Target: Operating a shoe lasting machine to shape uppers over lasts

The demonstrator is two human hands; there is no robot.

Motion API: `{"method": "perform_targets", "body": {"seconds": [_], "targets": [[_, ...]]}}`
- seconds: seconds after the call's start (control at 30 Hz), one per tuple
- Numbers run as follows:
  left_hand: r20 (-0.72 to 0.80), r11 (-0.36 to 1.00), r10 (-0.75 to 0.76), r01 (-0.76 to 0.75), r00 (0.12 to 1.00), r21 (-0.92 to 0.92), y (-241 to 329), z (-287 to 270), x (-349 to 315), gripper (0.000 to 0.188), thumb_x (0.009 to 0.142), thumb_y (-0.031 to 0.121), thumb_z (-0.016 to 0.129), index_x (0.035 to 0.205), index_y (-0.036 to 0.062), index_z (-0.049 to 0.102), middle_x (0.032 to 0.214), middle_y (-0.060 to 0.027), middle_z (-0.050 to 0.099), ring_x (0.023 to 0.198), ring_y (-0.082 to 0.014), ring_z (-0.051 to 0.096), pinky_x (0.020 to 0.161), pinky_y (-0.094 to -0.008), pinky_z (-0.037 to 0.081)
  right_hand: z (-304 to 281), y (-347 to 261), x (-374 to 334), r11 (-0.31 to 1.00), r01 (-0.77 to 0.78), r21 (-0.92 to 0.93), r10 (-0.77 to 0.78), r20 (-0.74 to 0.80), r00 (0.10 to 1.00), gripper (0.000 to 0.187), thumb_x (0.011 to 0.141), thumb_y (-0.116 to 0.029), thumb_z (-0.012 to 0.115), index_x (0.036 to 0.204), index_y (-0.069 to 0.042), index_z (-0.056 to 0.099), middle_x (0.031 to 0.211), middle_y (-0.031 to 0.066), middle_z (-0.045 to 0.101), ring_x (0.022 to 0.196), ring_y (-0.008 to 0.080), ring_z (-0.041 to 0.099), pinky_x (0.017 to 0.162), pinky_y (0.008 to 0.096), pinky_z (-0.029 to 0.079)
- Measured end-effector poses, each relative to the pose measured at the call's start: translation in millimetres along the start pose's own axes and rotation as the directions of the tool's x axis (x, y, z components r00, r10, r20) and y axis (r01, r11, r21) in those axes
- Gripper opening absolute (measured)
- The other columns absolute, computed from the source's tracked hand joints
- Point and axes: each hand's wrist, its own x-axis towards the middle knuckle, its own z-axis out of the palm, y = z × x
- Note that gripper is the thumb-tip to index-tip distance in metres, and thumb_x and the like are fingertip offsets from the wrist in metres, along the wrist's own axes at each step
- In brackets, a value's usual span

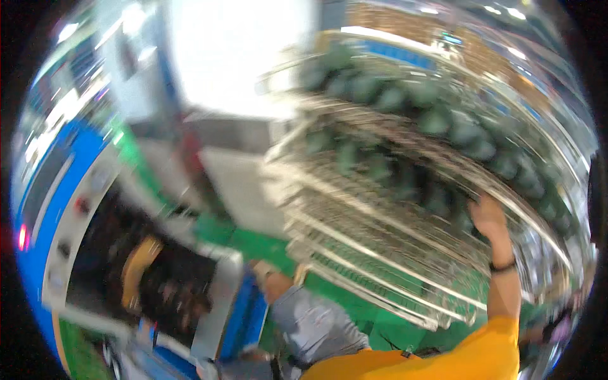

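Observation:
At the right, my right hand [488, 218] reaches up to a tiered pale wire rack [386, 193]. It is at the edge beneath the upper shelf, beside dark green rounded pieces [437, 201] in the second row. Blur hides whether its fingers grip a piece or the rack. Low in the picture, my left hand [208, 368] is at the near edge of a blue and grey machine [221, 304]. Its fingers are smeared, so I cannot see what they hold. More rounded green pieces [389, 98] fill the upper shelf; their kind is unclear.
Inside the machine's dark opening [171, 297] shows a curved tan piece [138, 269]. Grey cloth [316, 323] is between the machine and rack, above a green floor [253, 244]. A bright white panel [240, 57] stands behind. Stacked brown goods [392, 25] appear beyond the rack.

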Motion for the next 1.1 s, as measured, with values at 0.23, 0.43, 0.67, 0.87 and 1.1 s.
{"method": "perform_targets", "body": {"seconds": [0.23, 0.43, 0.67, 0.87, 1.1], "targets": [[-0.723, 0.904, 0.2, 0.159, 0.661, 0.396, -104.8, -332.3, -242.2, 0.045, 0.09, 0.009, 0.063, 0.131, -0.0107, 0.06, 0.111, -0.0189, 0.072, 0.099, -0.0239, 0.071, 0.091, -0.0372, 0.055, 19.1, -203.0, -107.8, 0.616, 0.333, 0.714, -0.713, 0.327, 0.62, 0.045, 0.093, -0.029, 0.072, 0.122, 0.005, 0.067, 0.106, 0.017, 0.071, 0.092, 0.0219, 0.065, 0.085, 0.0341, 0.05], [-0.872, 0.488, 0.055, 0.749, 0.486, 0.448, -168.0, -406.6, -272.5, 0.034, 0.075, 0.015, 0.078, 0.106, 0.0035, 0.068, 0.105, -0.0166, 0.071, 0.096, -0.037, 0.068, 0.087, -0.0412, 0.054, 70.8, -325.5, -169.2, 0.198, 0.687, 0.699, -0.954, 0.298, -0.029, 0.039, 0.102, -0.029, 0.058, 0.128, -0.001, 0.066, 0.115, 0.021, 0.071, 0.102, 0.0353, 0.068, 0.087, 0.0445, 0.054], [-0.73, 0.521, 0.43, 0.514, 0.532, 0.681, -139.0, -444.4, -124.8, 0.056, 0.079, 0.014, 0.073, 0.131, 0.0012, 0.057, 0.129, -0.0221, 0.063, 0.123, -0.0393, 0.058, 0.104, -0.0435, 0.046, 89.8, -394.0, -204.0, 0.383, 0.679, 0.626, -0.818, 0.572, -0.066, 0.039, 0.101, -0.029, 0.061, 0.129, -0.003, 0.066, 0.11, 0.0185, 0.073, 0.097, 0.0322, 0.07, 0.086, 0.041, 0.055], [-0.9, 0.812, 0.128, 0.477, 0.417, 0.336, -211.0, -582.1, 27.1, 0.091, 0.073, 0.017, 0.078, 0.151, -0.0004, 0.034, 0.135, -0.0253, 0.059, 0.126, -0.0411, 0.057, 0.106, -0.0424, 0.046, 142.6, -392.7, -213.5, 0.565, 0.374, 0.735, -0.76, 0.641, -0.112, 0.042, 0.1, -0.036, 0.065, 0.13, -0.007, 0.067, 0.097, 0.0008, 0.069, 0.08, 0.0117, 0.06, 0.075, 0.0322, 0.052], [-0.877, 0.558, 0.393, 0.687, 0.276, 0.466, -228.2, -556.4, 57.1, 0.084, 0.062, 0.034, 0.091, 0.13, 0.0045, 0.051, 0.125, -0.0195, 0.057, 0.122, -0.0383, 0.053, 0.103, -0.0485, 0.046, 186.0, -378.5, -208.1, 0.688, 0.125, 0.715, -0.709, 0.699, -0.092, 0.04, 0.1, -0.035, 0.065, 0.128, -0.007, 0.068, 0.1, 0.0041, 0.071, 0.082, 0.0147, 0.063, 0.078, 0.0331, 0.053]]}}
